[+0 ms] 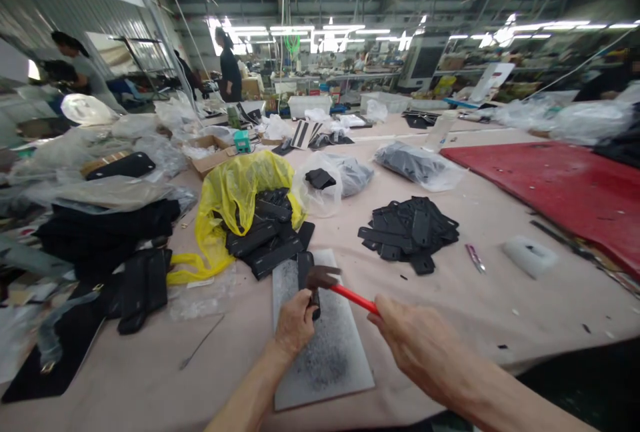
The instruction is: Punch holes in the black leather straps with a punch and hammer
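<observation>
My left hand (pixel 296 322) is closed on the near end of a black strap-like piece (pixel 305 267), which lies over a speckled grey board (pixel 333 369). In my right hand (pixel 407 335) is a hammer (pixel 354 296) with a red handle, gripped near the handle's end. The hammer's brown head is over the black piece, just beyond my left fingertips; whether it touches cannot be seen. Left of the board, a yellow plastic bag (pixel 217 195) spills similar black pieces (pixel 270 229). A loose pile of flat black pieces (pixel 413 229) lies to the right.
A small pink-handled tool (pixel 475 258) and a white block (pixel 530 255) lie at the right, near a red sheet (pixel 560 179). Clear bags (pixel 420 164) sit farther back. Black fabric (pixel 110 232) is heaped at left. A person (pixel 229 65) stands in the background.
</observation>
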Available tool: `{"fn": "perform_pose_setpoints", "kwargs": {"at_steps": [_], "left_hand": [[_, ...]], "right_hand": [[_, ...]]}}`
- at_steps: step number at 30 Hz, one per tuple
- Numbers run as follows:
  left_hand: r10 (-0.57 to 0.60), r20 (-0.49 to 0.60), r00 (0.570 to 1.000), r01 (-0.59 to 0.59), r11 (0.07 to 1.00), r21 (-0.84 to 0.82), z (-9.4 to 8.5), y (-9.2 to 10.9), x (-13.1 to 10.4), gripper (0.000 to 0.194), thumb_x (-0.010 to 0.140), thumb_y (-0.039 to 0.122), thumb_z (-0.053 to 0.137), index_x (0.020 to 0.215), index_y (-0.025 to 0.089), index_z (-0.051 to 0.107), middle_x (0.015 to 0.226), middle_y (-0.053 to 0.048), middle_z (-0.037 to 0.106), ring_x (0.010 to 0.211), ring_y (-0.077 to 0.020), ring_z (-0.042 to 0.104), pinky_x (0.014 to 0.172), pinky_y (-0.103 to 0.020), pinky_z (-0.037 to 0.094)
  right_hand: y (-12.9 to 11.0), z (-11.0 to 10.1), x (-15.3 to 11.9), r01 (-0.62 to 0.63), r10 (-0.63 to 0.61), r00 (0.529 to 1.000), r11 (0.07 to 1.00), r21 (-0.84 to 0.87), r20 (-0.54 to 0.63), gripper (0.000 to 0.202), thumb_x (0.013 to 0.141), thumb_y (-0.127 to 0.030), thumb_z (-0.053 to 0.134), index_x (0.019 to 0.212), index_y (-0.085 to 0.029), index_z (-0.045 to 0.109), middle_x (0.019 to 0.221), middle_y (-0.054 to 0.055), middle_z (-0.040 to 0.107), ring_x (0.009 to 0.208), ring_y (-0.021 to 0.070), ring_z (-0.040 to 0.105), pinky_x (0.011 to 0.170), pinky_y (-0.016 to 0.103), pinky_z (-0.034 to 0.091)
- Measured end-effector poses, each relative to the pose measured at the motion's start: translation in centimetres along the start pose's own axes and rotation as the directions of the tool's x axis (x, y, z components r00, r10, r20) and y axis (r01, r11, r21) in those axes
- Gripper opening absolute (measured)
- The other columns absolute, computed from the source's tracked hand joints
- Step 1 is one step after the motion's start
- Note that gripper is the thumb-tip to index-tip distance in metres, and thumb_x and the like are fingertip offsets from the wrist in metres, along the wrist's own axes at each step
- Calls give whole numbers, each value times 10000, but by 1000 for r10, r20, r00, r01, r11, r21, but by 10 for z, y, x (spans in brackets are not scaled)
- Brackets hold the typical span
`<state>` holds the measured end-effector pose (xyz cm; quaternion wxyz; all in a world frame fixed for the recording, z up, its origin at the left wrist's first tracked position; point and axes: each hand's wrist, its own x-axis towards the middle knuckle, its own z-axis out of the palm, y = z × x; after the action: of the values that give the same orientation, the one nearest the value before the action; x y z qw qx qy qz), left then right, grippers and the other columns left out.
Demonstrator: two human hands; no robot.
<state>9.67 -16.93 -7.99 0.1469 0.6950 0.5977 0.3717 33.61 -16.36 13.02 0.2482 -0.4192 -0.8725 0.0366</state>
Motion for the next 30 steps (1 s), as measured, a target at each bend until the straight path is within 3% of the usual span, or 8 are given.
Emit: {"fn": "perform_pose_setpoints", "kwargs": {"at_steps": [2,7,10,13,18,21,27,30], "left_hand": [[2,-5,1000,-2,1000,-2,0,1,0,148,811,71,492,833,212,534,768,-33,642,748,-194,630,669,-284,463],[0,9,1000,0,1000,-12,0,-1,0,131,824,93,500,856,209,550,774,-36,651,758,-197,637,690,-287,478],[14,8,1000,-14,1000,-13,1,-3,0,153,820,89,497,882,206,574,775,-40,658,763,-199,646,689,-288,489],[6,-3,1000,-6,1000,-21,1,-5,0,171,831,104,496,931,202,593,804,-48,674,783,-204,661,698,-296,507],[-18,8,1000,18,999,-51,1,-6,-1,191,849,120,498,988,193,607,910,-72,706,862,-220,683,767,-331,540],[-28,12,1000,29,997,-72,1,-6,0,205,847,116,499,997,192,617,948,-78,713,894,-222,688,799,-344,551],[-22,2,1000,22,997,-77,-1,-5,2,253,847,128,495,1056,184,626,996,-85,726,932,-228,699,825,-362,573],[-22,21,1000,24,996,-82,-1,-5,3,280,860,141,482,1097,184,626,1038,-82,730,981,-225,695,863,-367,571]], "right_hand": [[2,-1,1,9,-8,995,1000,-16,104,290,989,-370,433,738,-228,464,510,-52,481,386,110,359,443,298,167],[0,1,-3,-117,128,981,990,79,-143,349,1028,-331,244,797,-215,477,580,-16,507,458,126,439,470,276,260],[5,11,-9,8,-6,995,1000,-20,97,331,1009,-364,328,750,-223,479,528,-29,492,405,124,365,451,307,176],[27,22,-16,-144,141,949,989,-10,280,302,980,-413,401,769,-221,498,563,-23,527,446,125,404,476,300,197],[91,63,-45,-649,530,723,740,173,443,370,954,-427,296,706,-216,471,554,-17,503,466,130,441,475,258,308],[120,98,-70,-733,653,620,680,24,435,369,951,-369,264,779,-189,537,579,17,540,474,161,488,488,284,371],[78,137,-56,-370,373,919,928,-48,129,424,881,-238,483,1299,-172,510,1343,161,516,1155,320,486,953,470,374],[32,153,-24,-225,200,963,967,124,182,434,874,-252,544,1306,-225,519,1357,106,505,1203,282,439,1008,438,335]]}}
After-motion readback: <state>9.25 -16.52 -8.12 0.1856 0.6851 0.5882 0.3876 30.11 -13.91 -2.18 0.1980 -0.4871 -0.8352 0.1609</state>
